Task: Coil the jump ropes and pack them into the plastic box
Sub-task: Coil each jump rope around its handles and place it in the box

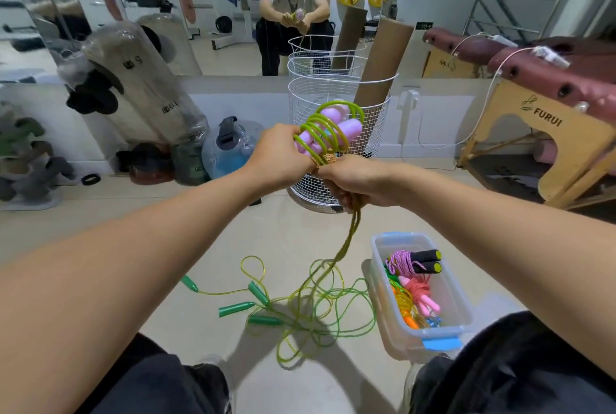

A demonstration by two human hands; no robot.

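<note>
Pale floor tiles run up to a wall mirror, with a white wire basket [336, 133] just ahead. Both arms reach forward at chest height. The left hand [283, 157] grips two pink handles [328, 133], its fingers curled round them, and green rope [325, 128] is coiled in several loops round those handles. The right hand [353, 182], just beside and touching the left, pinches the doubled rope below the coil. From there the rope drops to a loose tangle [313, 317] on the floor between the knees, among four green handles [235, 308]. A plastic box [450, 300] sits to the right of the tangle, holding other coiled ropes.
</note>
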